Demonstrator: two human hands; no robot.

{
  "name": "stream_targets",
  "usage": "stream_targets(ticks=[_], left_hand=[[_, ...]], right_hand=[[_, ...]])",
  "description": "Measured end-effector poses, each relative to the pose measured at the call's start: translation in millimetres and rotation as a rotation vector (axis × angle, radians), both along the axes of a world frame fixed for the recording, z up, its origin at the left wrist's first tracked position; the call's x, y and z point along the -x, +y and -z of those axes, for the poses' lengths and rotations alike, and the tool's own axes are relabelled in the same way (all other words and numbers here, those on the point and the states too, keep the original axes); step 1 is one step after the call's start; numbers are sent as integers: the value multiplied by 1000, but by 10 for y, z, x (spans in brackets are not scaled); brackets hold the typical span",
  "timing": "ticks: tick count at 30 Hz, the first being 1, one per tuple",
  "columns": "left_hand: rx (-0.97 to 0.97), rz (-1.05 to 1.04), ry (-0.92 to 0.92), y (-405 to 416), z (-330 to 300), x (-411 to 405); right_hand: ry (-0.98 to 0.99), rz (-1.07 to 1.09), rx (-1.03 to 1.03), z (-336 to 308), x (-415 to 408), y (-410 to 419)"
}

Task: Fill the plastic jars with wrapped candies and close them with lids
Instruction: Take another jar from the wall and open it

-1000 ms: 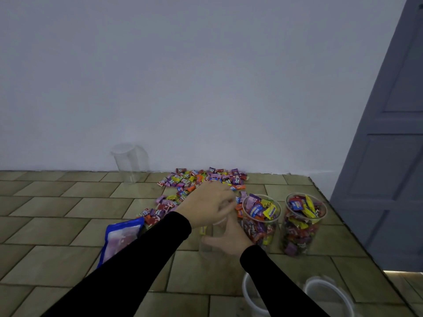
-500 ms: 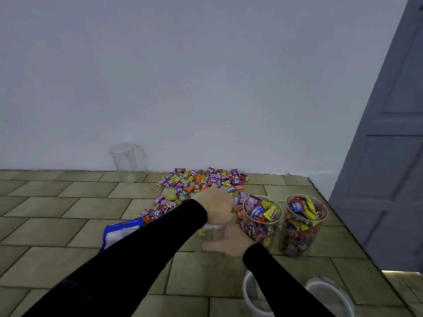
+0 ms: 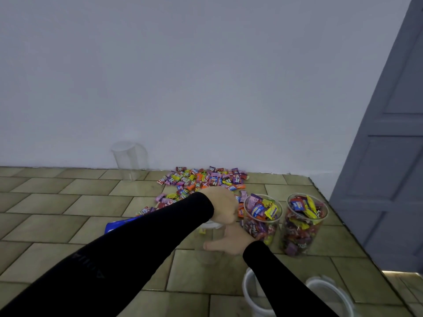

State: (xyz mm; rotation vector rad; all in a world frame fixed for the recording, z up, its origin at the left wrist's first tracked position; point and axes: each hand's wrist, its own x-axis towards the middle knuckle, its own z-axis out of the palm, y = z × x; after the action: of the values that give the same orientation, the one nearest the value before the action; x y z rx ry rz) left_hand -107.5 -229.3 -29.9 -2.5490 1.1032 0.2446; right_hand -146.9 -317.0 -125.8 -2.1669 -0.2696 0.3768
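Observation:
An almost empty clear plastic jar (image 3: 209, 252) stands on the tiled floor in front of me. My right hand (image 3: 229, 243) grips its right side, thumb towards me. My left hand (image 3: 223, 208) hangs over the jar's mouth as a downturned fist; its fingers and whatever they hold are hidden. A loose pile of wrapped candies (image 3: 201, 179) lies behind, near the wall. To the right stand two open jars, the nearer filled jar (image 3: 262, 221) and the farther filled jar (image 3: 304, 227), both full of candies.
An empty clear jar (image 3: 129, 160) stands by the wall at the back left. A blue candy bag (image 3: 117, 224) lies under my left forearm. Two white lids, one lid (image 3: 249, 294) and another lid (image 3: 332, 296), rest at the bottom. A grey door (image 3: 389, 156) closes off the right.
My left hand has drawn back from the candy pile and now hovers curled over the jar's mouth. My right hand has stayed on the jar.

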Motion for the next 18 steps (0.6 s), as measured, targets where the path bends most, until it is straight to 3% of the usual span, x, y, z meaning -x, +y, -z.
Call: stream_targets(ticks=[13,15,18], left_hand=[[-33,89,-32,12,-48,-5],[68,82,-13,-13,-74,13],[429,5,92,108,5,26]], right_hand=[[-6,-48,157,-92,19,2],[12,-19,134,-68,10,-9],[26,14,0,-39,10,-4]])
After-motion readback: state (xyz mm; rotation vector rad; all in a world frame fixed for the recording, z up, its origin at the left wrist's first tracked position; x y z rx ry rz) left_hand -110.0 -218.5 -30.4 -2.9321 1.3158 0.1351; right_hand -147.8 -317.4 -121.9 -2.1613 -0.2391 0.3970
